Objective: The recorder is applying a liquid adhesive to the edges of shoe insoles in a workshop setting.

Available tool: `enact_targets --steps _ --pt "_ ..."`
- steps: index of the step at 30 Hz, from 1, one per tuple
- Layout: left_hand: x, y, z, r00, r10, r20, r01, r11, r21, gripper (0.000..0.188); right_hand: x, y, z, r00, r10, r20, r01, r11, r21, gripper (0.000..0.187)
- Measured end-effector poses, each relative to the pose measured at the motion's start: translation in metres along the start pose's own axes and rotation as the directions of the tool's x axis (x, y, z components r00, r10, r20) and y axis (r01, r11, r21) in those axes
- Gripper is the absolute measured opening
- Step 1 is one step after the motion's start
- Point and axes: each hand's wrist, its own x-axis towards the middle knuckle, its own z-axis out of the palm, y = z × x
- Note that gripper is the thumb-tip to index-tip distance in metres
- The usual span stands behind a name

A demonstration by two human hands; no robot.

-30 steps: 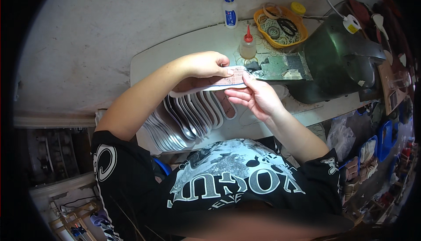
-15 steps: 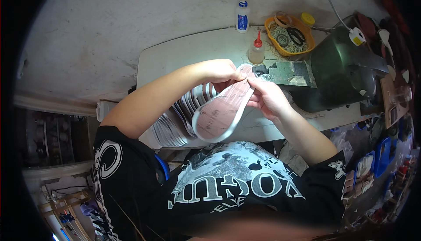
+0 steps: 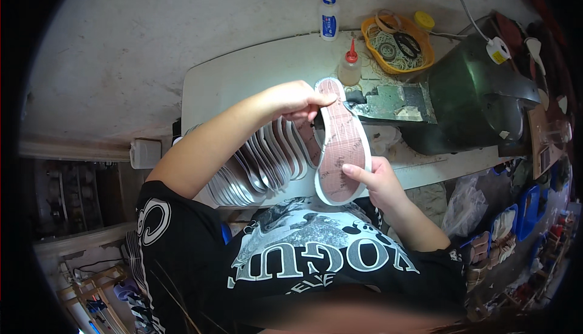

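Observation:
A shoe insole (image 3: pixel 341 146) with a pinkish-brown printed face and a white rim hangs between my two hands, its narrow end pointing away from me. My left hand (image 3: pixel 300 100) grips it near that narrow end, thumb across the face. Lower down, my right hand (image 3: pixel 379 182) pinches the wide end at its right edge, thumb on top and fingers behind. Beneath my left forearm, a row of similar insoles (image 3: pixel 258 158) leans in a fanned stack on the table. The far end of the held insole is beside the machine's flat arm (image 3: pixel 395 103).
A dark green machine body (image 3: pixel 473 91) stands at the right of the white table (image 3: pixel 225 73). Behind are a red-tipped glue bottle (image 3: pixel 350 67), a white and blue bottle (image 3: pixel 328 18) and a yellow basket (image 3: pixel 398 42) of cords and rings. Blue crates (image 3: pixel 534 212) sit lower right.
My right hand has slid from the narrow end down to the wide end. The insole has swung more upright and moved slightly right, while my left hand still holds near its narrow end.

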Motion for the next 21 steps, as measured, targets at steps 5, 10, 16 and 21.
enact_targets --steps 5,10,16,21 --pt "0.034 -0.018 -0.018 0.964 0.116 -0.239 -0.092 0.99 0.109 0.049 0.037 0.01 0.002 0.983 -0.165 -0.084 0.172 0.981 0.089 0.028" --pt "0.0 0.002 -0.001 0.948 0.172 -0.268 -0.201 0.976 -0.087 0.058 0.061 0.007 0.005 0.961 -0.247 -0.124 0.266 0.95 0.163 0.027" --pt "0.001 -0.028 0.009 0.961 0.265 -0.081 -0.277 0.921 -0.275 0.042 0.064 0.009 0.018 0.94 -0.272 -0.206 0.316 0.922 0.222 0.03" --pt "-0.001 -0.025 0.009 0.971 0.201 -0.131 -0.233 0.922 -0.31 0.044 0.035 0.009 0.027 0.989 -0.057 -0.134 0.073 0.99 0.118 0.031"
